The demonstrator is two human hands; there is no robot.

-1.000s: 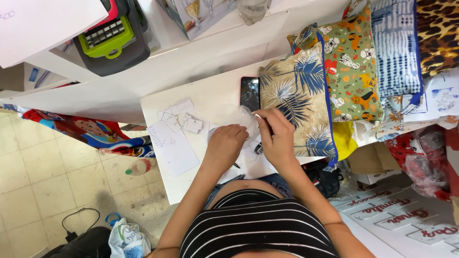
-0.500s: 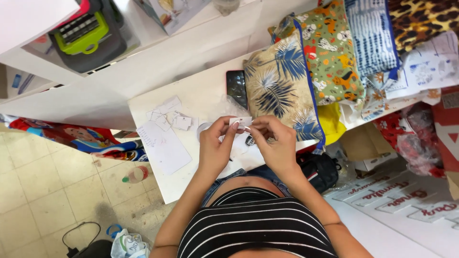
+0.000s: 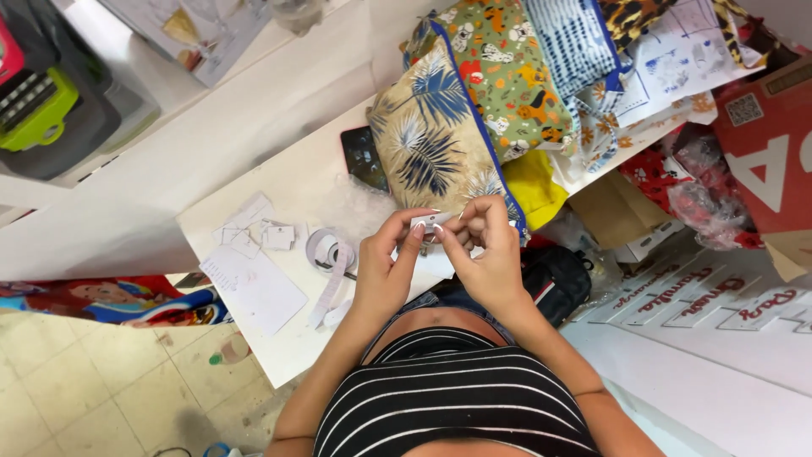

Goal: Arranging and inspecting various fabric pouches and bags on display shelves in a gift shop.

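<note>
Above the near edge of the white table (image 3: 288,338), both hands meet over a small white label (image 3: 433,222). The left hand (image 3: 382,275) pinches its left end between thumb and fingertips, and the right hand (image 3: 486,254) grips the other end the same way, so the label is held up off the table, just in front of the person's striped top (image 3: 448,398). Just left of the left hand lies a roll of label tape (image 3: 328,252) with a loose strip trailing toward the table edge. Further left sit small paper scraps (image 3: 254,230) and a white sheet (image 3: 254,288). Behind the hands lie a leaf-print fabric pouch (image 3: 436,140) and a dark phone (image 3: 364,156), touching each other.
</note>
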